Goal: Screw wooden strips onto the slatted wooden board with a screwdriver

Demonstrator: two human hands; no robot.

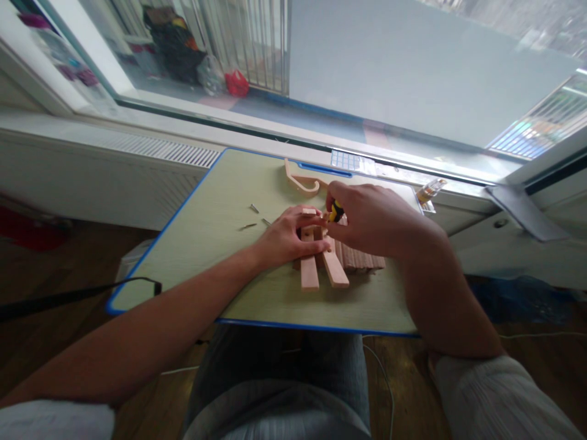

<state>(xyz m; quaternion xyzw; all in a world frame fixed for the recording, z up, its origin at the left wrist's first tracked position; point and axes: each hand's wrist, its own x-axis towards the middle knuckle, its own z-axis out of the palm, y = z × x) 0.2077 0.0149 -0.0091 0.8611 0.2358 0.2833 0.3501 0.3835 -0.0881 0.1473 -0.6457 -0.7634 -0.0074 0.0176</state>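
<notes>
My right hand (355,208) is closed round the yellow-and-black handle of a screwdriver (337,211); its tip is hidden among the wooden parts. With fingers wrapped over it, my left hand (293,232) grips a small wooden assembly (310,272) with pale slats sticking out toward me. One angled slat (337,272) lies close beside the first. Under and to the right of the assembly is a ribbed brown block (364,256), perhaps corrugated cardboard. Left of my left hand lie several loose screws (254,208). A curled wooden piece (302,182) rests beyond my hands.
The pale table (192,244) has a blue edge and stands against a window sill. On the sill are a blister sheet (351,161) and a clear bottle (431,190). A radiator (114,165) is at the left. A black strap (92,293) crosses the table's left corner.
</notes>
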